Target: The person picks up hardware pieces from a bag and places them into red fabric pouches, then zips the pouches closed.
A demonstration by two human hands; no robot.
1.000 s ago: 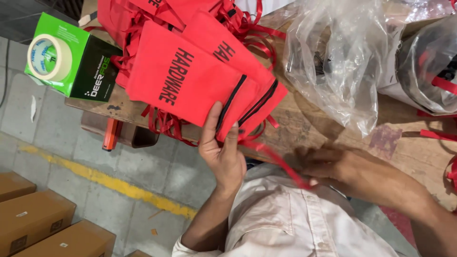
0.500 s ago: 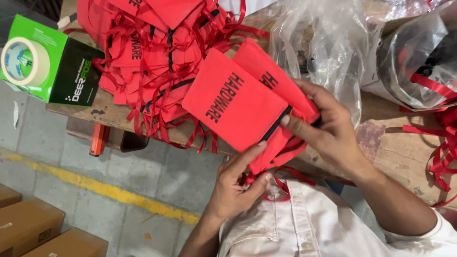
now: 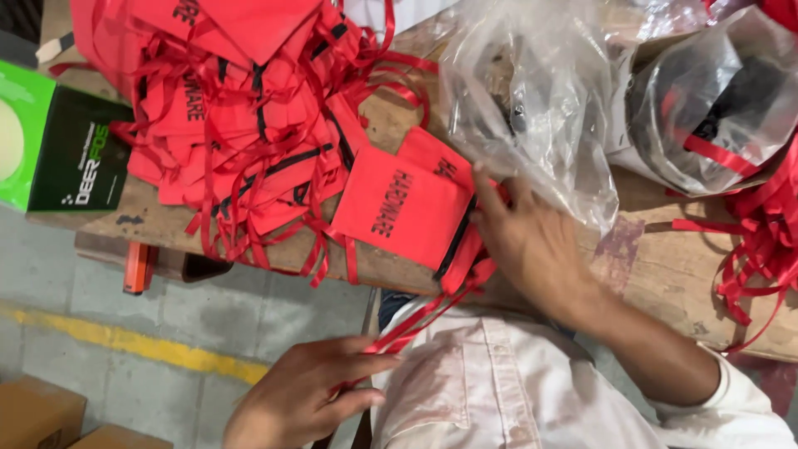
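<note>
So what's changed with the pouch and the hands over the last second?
The red pouch has come down from the air onto the table. The right hand now presses its open end; the left hand has let go of the pouch and pulls its ribbon toward the body. The pouch pile, plastic bags and green box stayed put.

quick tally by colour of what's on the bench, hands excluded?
Red pouch under the right hand: 1
Red pouch heap: 1
Clear plastic bags: 2
Green-and-black box: 1
Total: 5; pouches in the heap are too tangled to count.
</note>
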